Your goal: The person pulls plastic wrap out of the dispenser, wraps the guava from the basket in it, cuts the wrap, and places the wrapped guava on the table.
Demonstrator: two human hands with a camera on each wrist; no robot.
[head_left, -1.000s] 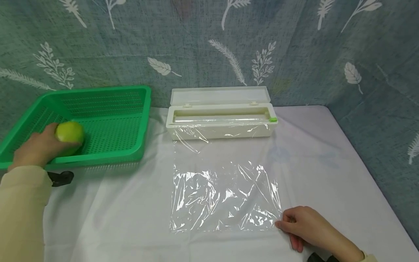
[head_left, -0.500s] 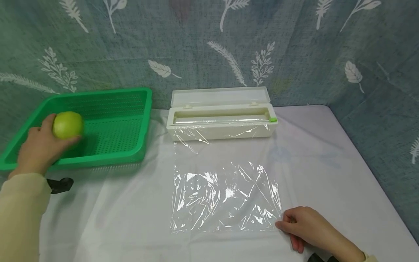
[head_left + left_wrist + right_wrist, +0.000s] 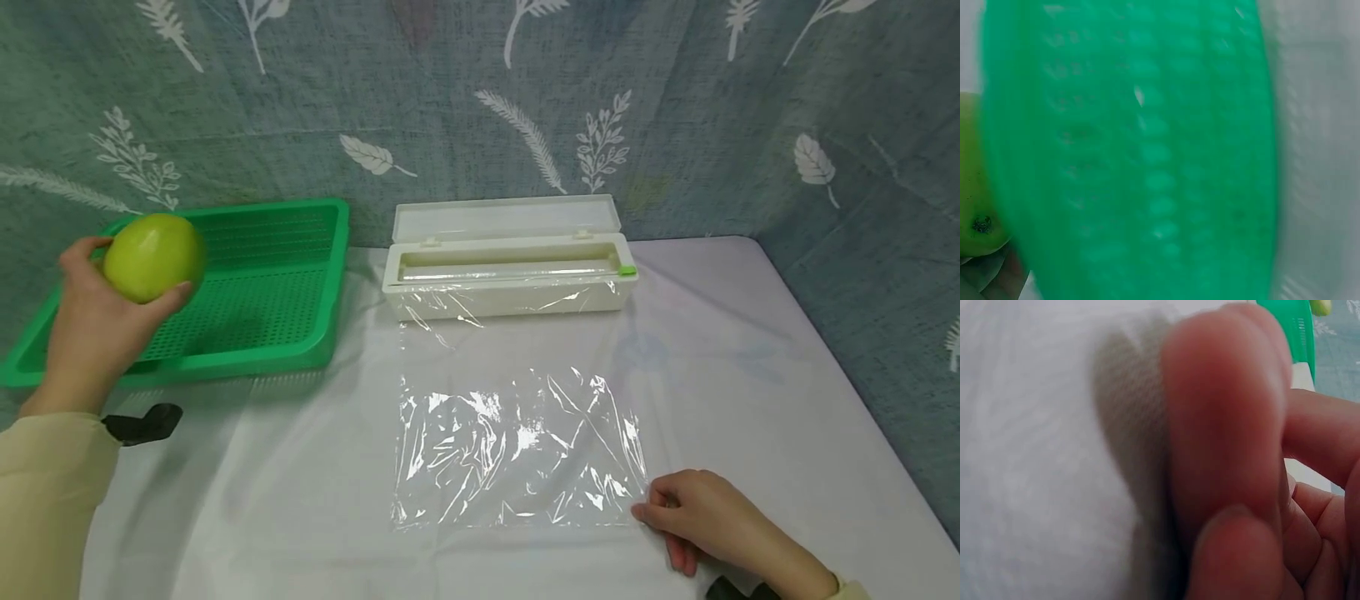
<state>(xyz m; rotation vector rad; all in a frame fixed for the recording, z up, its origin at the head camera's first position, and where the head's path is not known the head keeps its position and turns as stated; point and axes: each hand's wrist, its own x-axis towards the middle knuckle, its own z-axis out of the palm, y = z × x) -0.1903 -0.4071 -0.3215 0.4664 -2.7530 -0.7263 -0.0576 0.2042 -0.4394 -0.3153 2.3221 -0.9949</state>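
Head view: grasping a green apple (image 3: 153, 257) in the fingers (image 3: 78, 253) of the left hand (image 3: 97, 329), held over the left part of a green basket (image 3: 247, 360), apart from its floor. Pinching the near right corner of the plastic wrap (image 3: 517, 437) with the curled fingers of the right hand (image 3: 701, 512), low at the white-covered tabletop (image 3: 277, 508). Spread wrinkled, reaching back to a white box (image 3: 513, 301) with its lid (image 3: 506, 219) raised and a green slider (image 3: 627, 271) at the right end. Backed by a leaf-patterned curtain (image 3: 675, 108).
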